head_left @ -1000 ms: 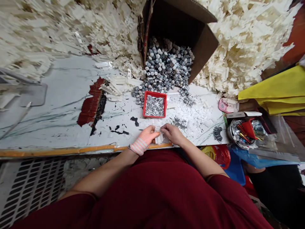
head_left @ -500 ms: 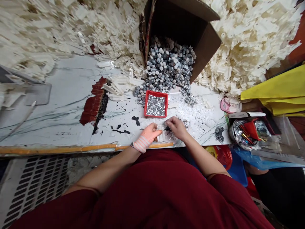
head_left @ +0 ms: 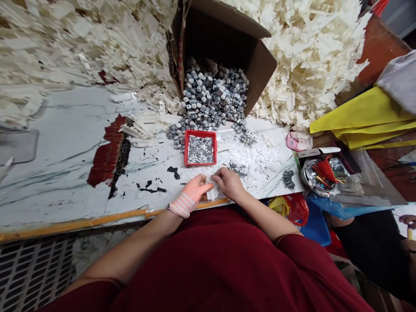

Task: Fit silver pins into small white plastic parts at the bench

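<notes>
My left hand [head_left: 192, 196], in an orange-and-white striped glove, grips a small white plastic part [head_left: 212, 193] close to the table's front edge. Bare and pinched, my right hand [head_left: 230, 183] meets the upper end of that part; whatever its fingertips hold is too small to make out. Just beyond both hands stands a red tray [head_left: 186, 149] filled with thin metal pins [head_left: 200, 150]. Behind it, small grey pieces with white ends [head_left: 208, 97] spill from a cardboard box [head_left: 264, 73] lying on its side.
Large heaps of off-white plastic parts [head_left: 302, 60] flank the box. White bits [head_left: 256, 154] litter the table [head_left: 71, 130] at right. A metal bowl [head_left: 303, 177] of odds and ends sits near the right edge. Another person's dark-clothed leg [head_left: 370, 247] shows at lower right.
The view has shifted, so the table things appear further left. My right hand has come from beside the white plastic part to its upper end; my left hand keeps its grip.
</notes>
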The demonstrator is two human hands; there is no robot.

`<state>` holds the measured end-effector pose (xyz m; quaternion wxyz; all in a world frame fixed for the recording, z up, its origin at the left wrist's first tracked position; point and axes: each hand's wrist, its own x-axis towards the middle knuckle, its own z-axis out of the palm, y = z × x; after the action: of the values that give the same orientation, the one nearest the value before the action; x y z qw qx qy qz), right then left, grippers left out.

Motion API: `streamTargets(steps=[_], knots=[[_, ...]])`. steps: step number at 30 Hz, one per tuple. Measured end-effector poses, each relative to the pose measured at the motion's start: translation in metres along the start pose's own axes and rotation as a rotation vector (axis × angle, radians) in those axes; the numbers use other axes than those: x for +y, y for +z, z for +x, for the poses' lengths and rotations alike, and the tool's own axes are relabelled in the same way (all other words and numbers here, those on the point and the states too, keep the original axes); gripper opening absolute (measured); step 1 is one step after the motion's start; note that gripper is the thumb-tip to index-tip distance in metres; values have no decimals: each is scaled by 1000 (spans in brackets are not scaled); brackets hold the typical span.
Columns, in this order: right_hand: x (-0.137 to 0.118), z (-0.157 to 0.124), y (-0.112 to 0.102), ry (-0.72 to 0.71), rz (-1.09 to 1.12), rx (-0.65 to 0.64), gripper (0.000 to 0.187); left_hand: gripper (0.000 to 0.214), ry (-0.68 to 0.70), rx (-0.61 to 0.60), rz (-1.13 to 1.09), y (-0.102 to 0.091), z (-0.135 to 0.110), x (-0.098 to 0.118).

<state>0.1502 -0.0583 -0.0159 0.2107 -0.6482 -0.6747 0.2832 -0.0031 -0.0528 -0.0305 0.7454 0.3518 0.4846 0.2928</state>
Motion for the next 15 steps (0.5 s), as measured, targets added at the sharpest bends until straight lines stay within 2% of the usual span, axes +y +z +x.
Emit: streamTargets(steps=[4,8,11,13,15], knots=[[0,-2,1,35,46,24,15,36,-31,-35,-44,3,-5,6],[-2,-4,-1,-10,-16,42,14,37,-46,-60,-47,3,-5,7],[-4,-4,-3,10,16,24,15,37,-53,-52,-58,2,-3,6],[-3,-2,-3,29,44,9,14,36,-31,-37,-17,2,-2,8],[-2,0,-2,42,36,1,13,31,3,-35,126,2,-2,12]])
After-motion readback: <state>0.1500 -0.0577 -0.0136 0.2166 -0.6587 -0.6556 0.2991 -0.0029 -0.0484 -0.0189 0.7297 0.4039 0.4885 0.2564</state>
